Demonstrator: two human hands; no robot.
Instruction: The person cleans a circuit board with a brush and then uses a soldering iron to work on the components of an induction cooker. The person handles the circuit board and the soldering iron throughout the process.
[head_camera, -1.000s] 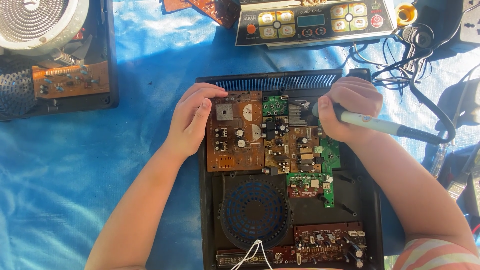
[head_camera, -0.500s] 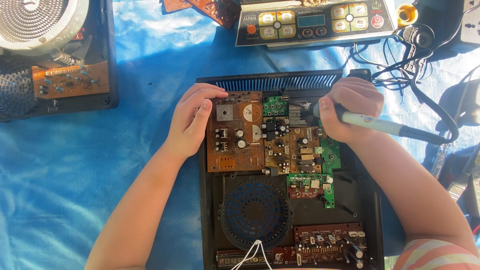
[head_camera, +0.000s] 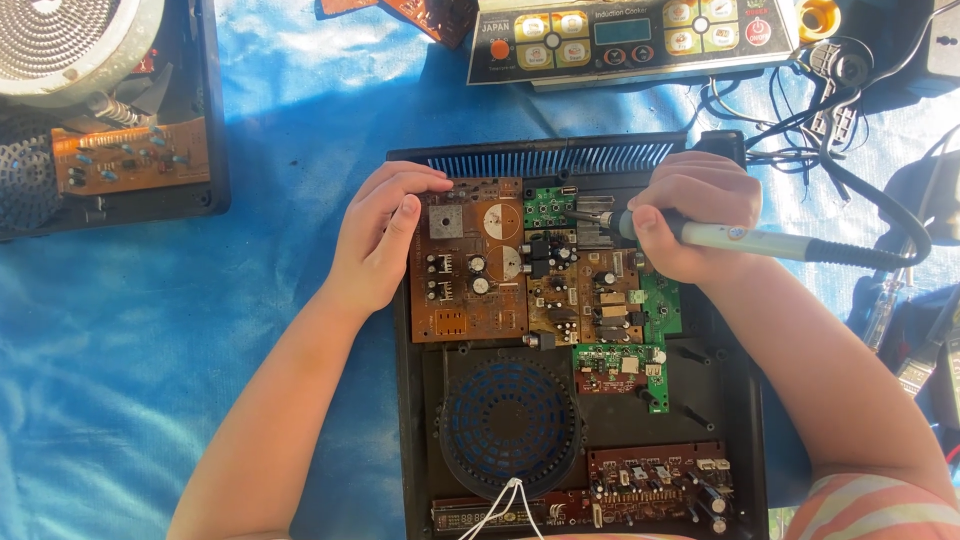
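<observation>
Right hand (head_camera: 700, 215) grips a soldering iron (head_camera: 745, 240) — tip on the boards at the case's (head_camera: 730, 420) upper end. Left hand (head_camera: 380, 240) lies flat, unclenched, steadying the brown board (head_camera: 470, 265) — case on blue sheet (head_camera: 150, 330).

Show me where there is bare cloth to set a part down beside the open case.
The blue sheet lies bare between the open black case, the left forearm and the second opened unit. A smaller patch lies above the left hand, below the control panel. Right of the right hand, cables crowd it.
</observation>
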